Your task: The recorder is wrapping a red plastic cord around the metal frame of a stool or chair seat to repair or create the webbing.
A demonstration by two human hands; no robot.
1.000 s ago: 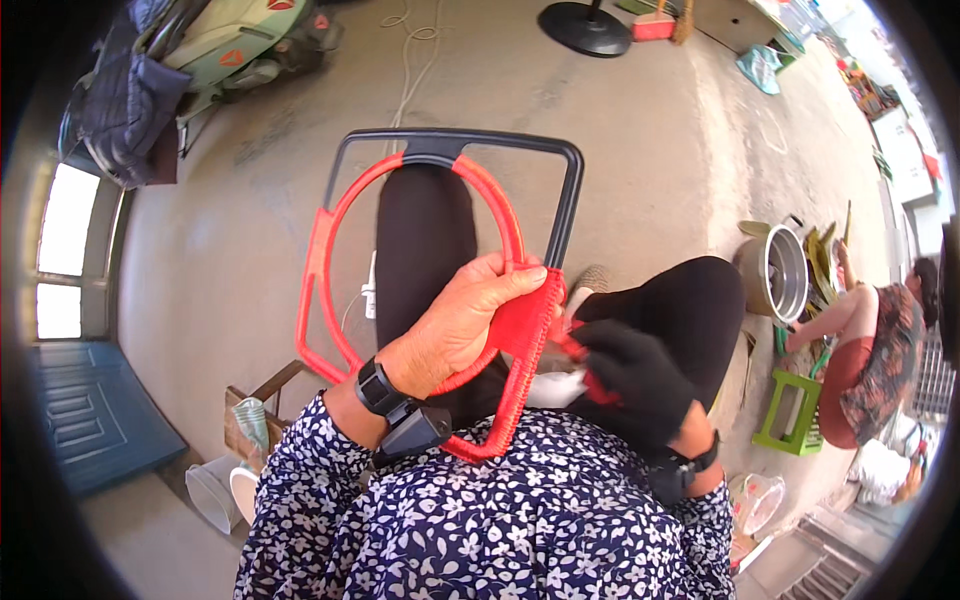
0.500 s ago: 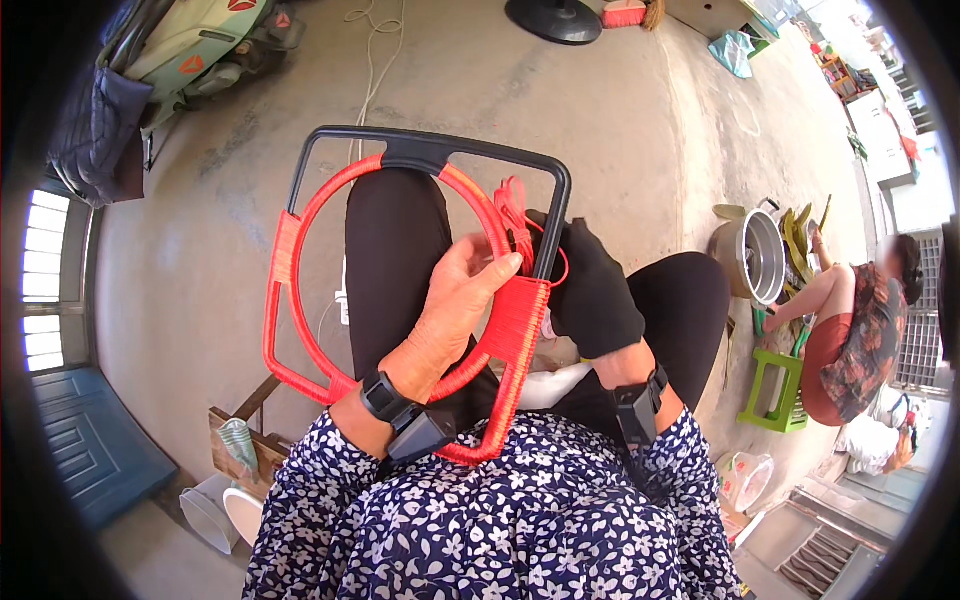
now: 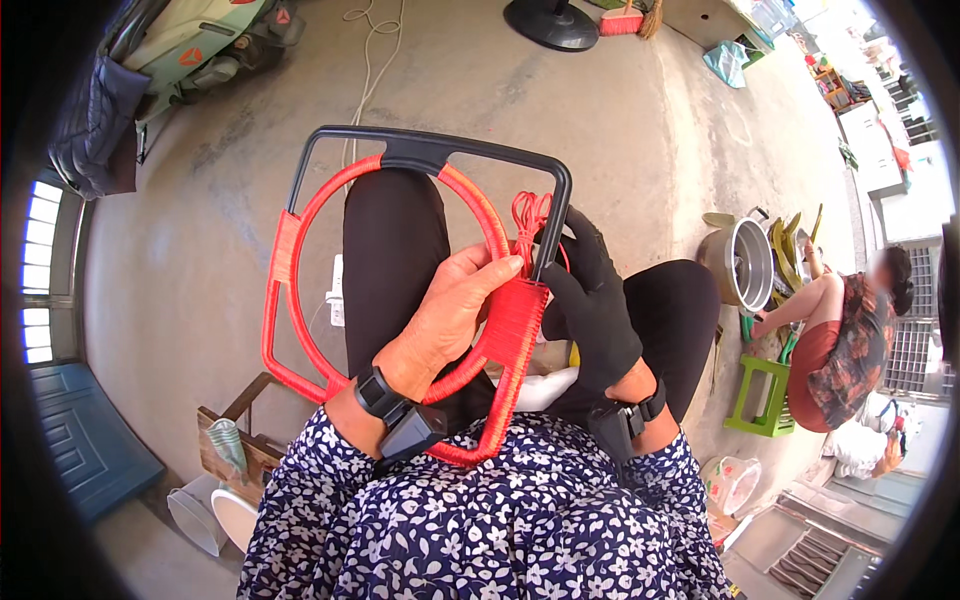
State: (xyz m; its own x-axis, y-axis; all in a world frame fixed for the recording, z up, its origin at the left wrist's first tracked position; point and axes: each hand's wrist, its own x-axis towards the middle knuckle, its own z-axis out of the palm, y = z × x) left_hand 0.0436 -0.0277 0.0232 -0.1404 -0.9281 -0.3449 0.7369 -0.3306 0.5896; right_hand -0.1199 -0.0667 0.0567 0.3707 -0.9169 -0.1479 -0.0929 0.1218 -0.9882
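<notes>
A black plastic frame [image 3: 480,150] with an inner ring stands tilted over my lap, much of it wound with red-orange cord [image 3: 515,320]. My left hand [image 3: 455,305], bare, grips the ring's right side, its thumb pressing near the top of the wound section. In a black glove, my right hand [image 3: 595,310] is closed at the bare black bar on the frame's right side. A looped bundle of red cord [image 3: 530,220] sits by that bar, between the two hands. The bar partly hides the gloved fingertips around the cord.
At right, a person [image 3: 840,340] sits beside a metal pot [image 3: 738,262] and a green plastic stool [image 3: 762,395]. A white power strip [image 3: 337,290] lies left of my knee. Further left are a wooden stool [image 3: 235,450] and a blue door panel [image 3: 95,440]. A round black base [image 3: 552,22] stands ahead.
My gloved hand has turned upward along the black bar, showing more of its fingers. The cord bundle has shifted slightly right and down. My left hand keeps its hold.
</notes>
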